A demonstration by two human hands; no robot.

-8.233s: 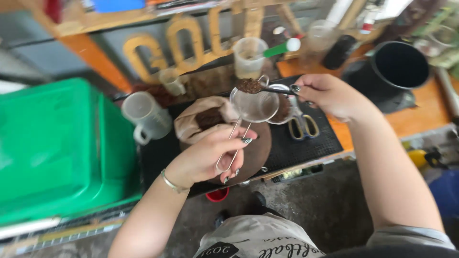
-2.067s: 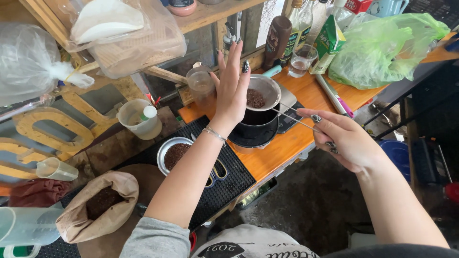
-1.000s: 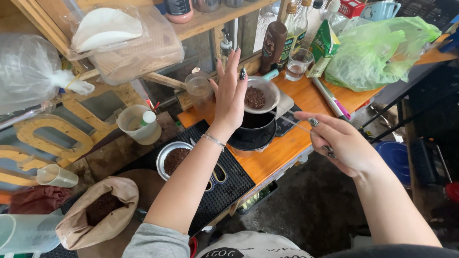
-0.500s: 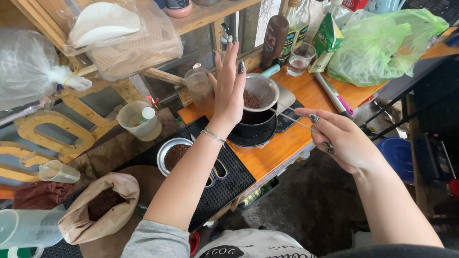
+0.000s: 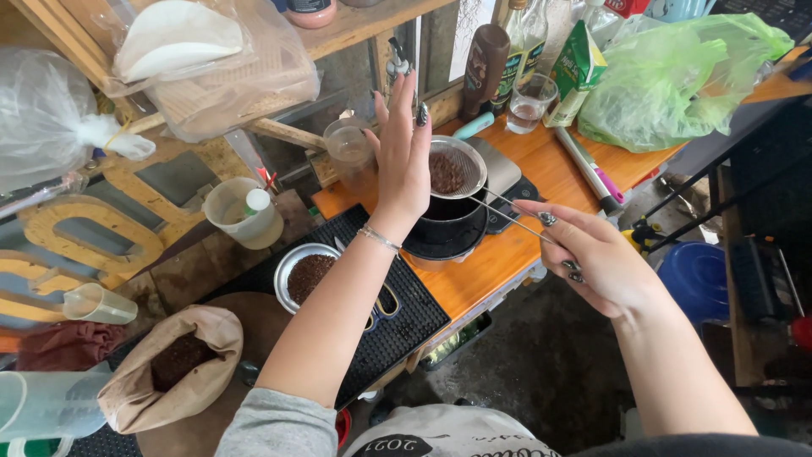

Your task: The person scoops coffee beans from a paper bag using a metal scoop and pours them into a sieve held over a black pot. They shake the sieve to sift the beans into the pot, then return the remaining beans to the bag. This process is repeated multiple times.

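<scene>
Right now the right hand pinches the wire handle of a sieve of dark grounds, held over the black pot. The left hand, fingers straight and pressed together, stands flat against its rim. Tapping works best with the sieve level and centred, so grounds fall inside.

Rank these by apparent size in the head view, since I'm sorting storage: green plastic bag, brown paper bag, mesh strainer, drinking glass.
1. green plastic bag
2. brown paper bag, though nearer the camera
3. mesh strainer
4. drinking glass

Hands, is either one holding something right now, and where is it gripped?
The right hand holds a small mesh strainer of dark grounds by the end of its long wire handle, over a black pot. The left hand, open, touches the strainer's rim without gripping.
</scene>
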